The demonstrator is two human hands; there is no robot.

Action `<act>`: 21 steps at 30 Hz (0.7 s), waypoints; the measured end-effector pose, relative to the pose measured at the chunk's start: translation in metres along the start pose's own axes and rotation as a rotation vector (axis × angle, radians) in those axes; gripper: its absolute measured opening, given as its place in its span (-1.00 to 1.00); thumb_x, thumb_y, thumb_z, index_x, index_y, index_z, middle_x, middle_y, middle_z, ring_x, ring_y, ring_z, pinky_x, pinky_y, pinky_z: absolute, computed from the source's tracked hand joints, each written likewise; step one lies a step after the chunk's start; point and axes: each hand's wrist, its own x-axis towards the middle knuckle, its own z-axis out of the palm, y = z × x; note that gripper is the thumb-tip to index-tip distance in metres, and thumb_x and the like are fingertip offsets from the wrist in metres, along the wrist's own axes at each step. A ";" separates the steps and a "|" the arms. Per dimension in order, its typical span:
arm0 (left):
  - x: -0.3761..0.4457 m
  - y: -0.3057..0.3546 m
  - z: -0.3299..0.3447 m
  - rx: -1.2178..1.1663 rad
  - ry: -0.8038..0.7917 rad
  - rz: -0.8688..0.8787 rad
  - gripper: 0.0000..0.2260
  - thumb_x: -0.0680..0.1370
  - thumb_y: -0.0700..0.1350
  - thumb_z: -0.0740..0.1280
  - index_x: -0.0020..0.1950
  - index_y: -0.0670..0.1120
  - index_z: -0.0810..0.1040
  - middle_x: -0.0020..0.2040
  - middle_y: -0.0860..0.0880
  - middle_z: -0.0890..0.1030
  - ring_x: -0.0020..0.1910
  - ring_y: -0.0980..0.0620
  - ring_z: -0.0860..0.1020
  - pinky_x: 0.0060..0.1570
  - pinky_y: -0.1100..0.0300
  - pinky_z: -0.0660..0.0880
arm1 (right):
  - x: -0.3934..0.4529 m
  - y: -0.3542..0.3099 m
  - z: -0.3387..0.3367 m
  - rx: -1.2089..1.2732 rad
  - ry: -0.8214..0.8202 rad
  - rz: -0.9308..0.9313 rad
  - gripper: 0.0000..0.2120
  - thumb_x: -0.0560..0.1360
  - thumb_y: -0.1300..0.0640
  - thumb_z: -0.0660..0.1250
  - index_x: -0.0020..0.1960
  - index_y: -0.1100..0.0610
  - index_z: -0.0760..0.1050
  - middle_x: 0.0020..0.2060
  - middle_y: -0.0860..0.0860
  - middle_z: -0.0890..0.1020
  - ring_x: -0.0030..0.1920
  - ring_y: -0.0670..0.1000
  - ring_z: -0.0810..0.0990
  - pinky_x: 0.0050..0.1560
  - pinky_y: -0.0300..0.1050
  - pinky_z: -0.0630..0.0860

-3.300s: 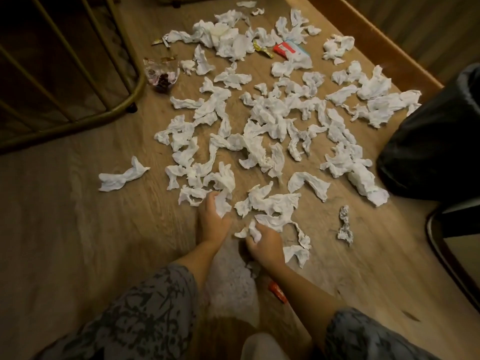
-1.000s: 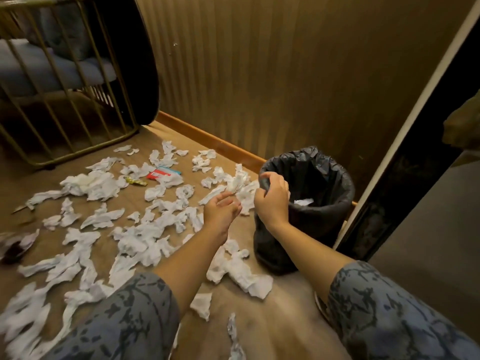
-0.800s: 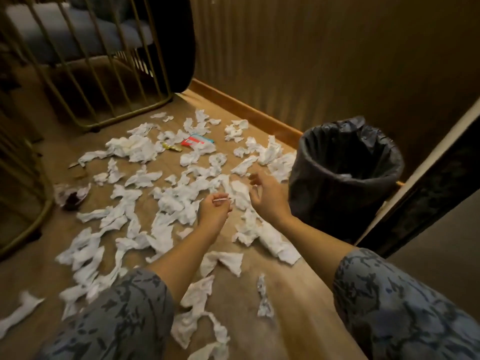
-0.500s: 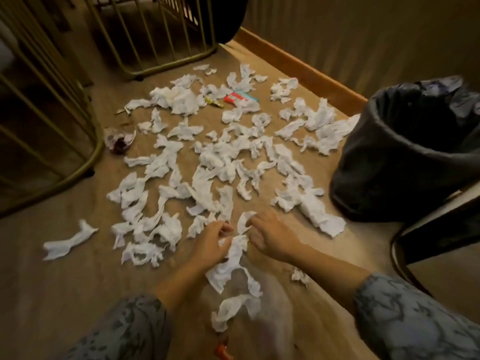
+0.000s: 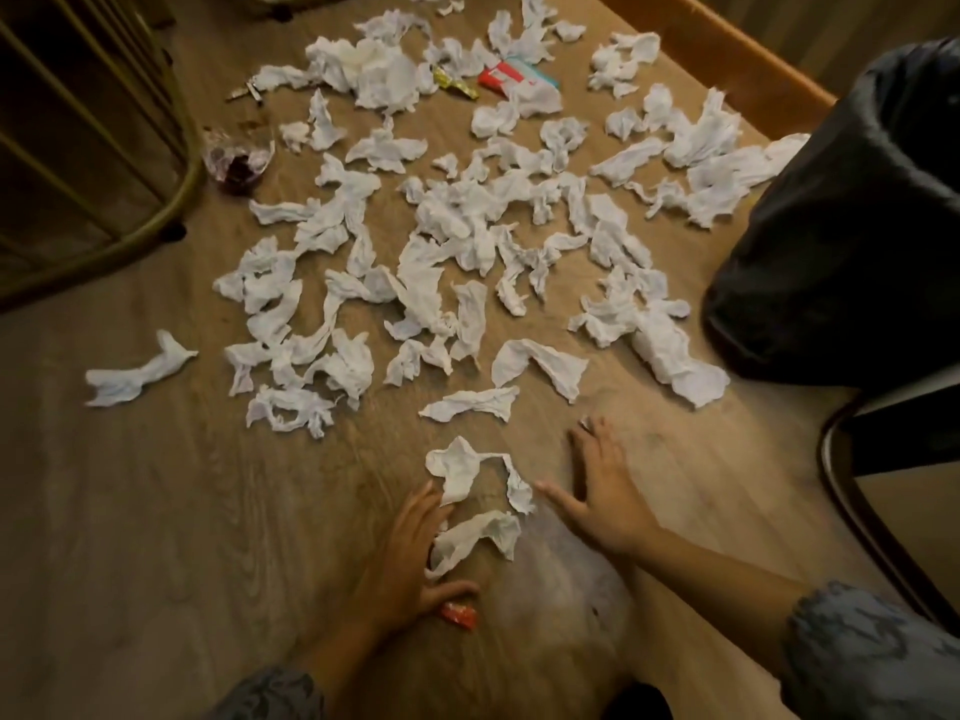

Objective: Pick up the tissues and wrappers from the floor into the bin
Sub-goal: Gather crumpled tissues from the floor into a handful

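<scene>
Several crumpled white tissues [image 5: 447, 236] lie scattered over the wooden floor. Two of them, one tissue [image 5: 460, 472] and another tissue [image 5: 475, 537], lie between my hands. My left hand [image 5: 405, 558] rests open on the floor, fingers touching these tissues, thumb beside a small orange wrapper [image 5: 460, 614]. My right hand [image 5: 605, 493] lies flat and open on the floor to their right, holding nothing. A red and blue wrapper [image 5: 511, 77] and a yellow wrapper [image 5: 454, 84] lie at the far side. The bin [image 5: 841, 226] with a black liner stands at the right.
A clear plastic wrapper with dark contents [image 5: 236, 158] lies by a gold metal frame [image 5: 130, 231] at the left. A wooden skirting board [image 5: 727, 49] runs along the far right. A dark curved edge [image 5: 872, 511] sits at the right, below the bin.
My view swung from the bin down to the floor. Both hands came away from the bin, dropped to the near tissues and now lie spread open on the floor.
</scene>
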 end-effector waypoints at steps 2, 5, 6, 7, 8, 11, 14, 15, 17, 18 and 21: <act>-0.008 -0.002 0.008 -0.038 0.046 -0.029 -0.36 0.40 0.34 0.34 0.35 0.01 0.41 0.36 0.04 0.40 0.36 0.09 0.28 0.37 0.18 0.26 | -0.002 -0.008 0.006 -0.012 -0.104 -0.167 -0.08 0.41 -0.46 0.18 0.58 -0.01 -0.01 0.58 -0.01 -0.10 0.56 -0.01 -0.18 0.55 0.09 -0.01; -0.012 0.001 0.020 -0.041 0.144 -0.060 -0.62 0.40 0.18 0.40 0.13 0.06 0.45 0.07 0.09 0.49 0.05 0.09 0.44 0.02 0.17 0.41 | 0.000 -0.014 0.020 -0.065 -0.192 -0.443 -0.30 0.53 -0.26 0.25 0.56 -0.08 0.08 0.58 -0.01 -0.08 0.57 -0.03 -0.18 0.54 -0.01 0.02; -0.011 0.003 0.020 -0.053 0.171 -0.099 -0.68 0.43 0.13 0.36 0.13 0.09 0.44 0.04 0.13 0.49 0.00 0.11 0.45 -0.01 0.18 0.40 | 0.001 -0.014 0.025 -0.084 -0.193 -0.531 -0.41 0.57 -0.13 0.25 0.54 -0.09 0.15 0.58 -0.01 -0.06 0.57 -0.02 -0.17 0.53 -0.05 0.02; -0.010 0.004 0.019 -0.066 0.190 -0.133 -0.71 0.46 0.08 0.31 0.16 0.10 0.44 0.04 0.14 0.51 -0.02 0.14 0.46 -0.01 0.19 0.41 | 0.003 -0.012 0.030 -0.090 -0.192 -0.598 -0.49 0.60 0.01 0.25 0.52 -0.08 0.22 0.58 0.00 -0.02 0.57 -0.02 -0.14 0.52 -0.09 0.03; -0.008 0.005 0.017 -0.083 0.201 -0.155 -0.69 0.48 0.04 0.28 0.21 0.08 0.44 0.06 0.11 0.56 -0.01 0.17 0.47 0.02 0.25 0.41 | 0.004 -0.009 0.035 -0.089 -0.192 -0.635 -0.53 0.61 0.12 0.25 0.50 -0.04 0.29 0.58 0.01 0.03 0.57 -0.01 -0.10 0.51 -0.09 0.07; 0.005 0.009 0.006 -0.087 0.209 -0.154 -0.66 0.49 -0.05 0.36 0.25 -0.07 0.53 0.09 0.00 0.63 0.04 0.26 0.48 0.07 0.49 0.33 | 0.011 0.000 0.041 -0.050 -0.155 -0.651 -0.51 0.52 0.34 0.32 0.43 0.12 0.40 0.51 0.04 0.26 0.55 0.01 0.11 0.46 0.03 0.28; 0.025 0.016 -0.012 -0.198 0.238 -0.357 -0.83 0.52 -0.13 0.38 0.10 -0.09 0.61 0.02 0.02 0.64 0.00 0.09 0.59 -0.06 0.33 0.47 | 0.024 0.010 0.028 -0.068 -0.051 -0.655 -0.53 0.45 0.37 0.40 0.35 0.22 0.47 0.39 0.11 0.45 0.45 0.08 0.34 0.31 0.11 0.47; 0.034 0.018 -0.020 -0.271 0.270 -0.447 -0.87 0.53 -0.14 0.37 0.06 -0.10 0.61 -0.01 0.01 0.65 -0.05 0.05 0.61 -0.12 0.29 0.49 | 0.029 0.013 0.020 -0.068 -0.021 -0.636 -0.53 0.43 0.37 0.42 0.32 0.23 0.49 0.35 0.13 0.49 0.40 0.09 0.41 0.27 0.13 0.50; 0.056 0.021 -0.035 -0.361 0.411 -0.531 -0.89 0.52 -0.18 0.38 0.03 -0.15 0.61 -0.06 -0.01 0.64 -0.09 0.01 0.61 -0.18 0.27 0.48 | 0.042 0.009 -0.001 -0.054 0.077 -0.558 -0.56 0.44 0.37 0.41 0.30 0.20 0.52 0.32 0.14 0.53 0.32 0.09 0.51 0.27 0.09 0.51; 0.069 0.023 -0.044 -0.380 0.487 -0.539 -0.91 0.53 -0.20 0.37 -0.01 -0.18 0.60 -0.11 -0.04 0.63 -0.11 -0.01 0.61 -0.22 0.28 0.46 | 0.051 0.005 -0.012 -0.044 0.144 -0.505 -0.59 0.46 0.36 0.38 0.29 0.17 0.53 0.29 0.13 0.55 0.28 0.07 0.54 0.27 0.06 0.51; 0.109 0.029 -0.065 -0.441 0.602 -0.566 -0.83 0.57 -0.12 0.30 -0.03 -0.23 0.56 -0.13 -0.10 0.62 -0.13 -0.05 0.60 -0.28 0.25 0.48 | 0.083 -0.011 -0.039 0.039 0.367 -0.348 -0.68 0.47 0.38 0.28 0.18 0.19 0.59 0.13 0.14 0.63 0.14 0.10 0.57 0.16 -0.05 0.49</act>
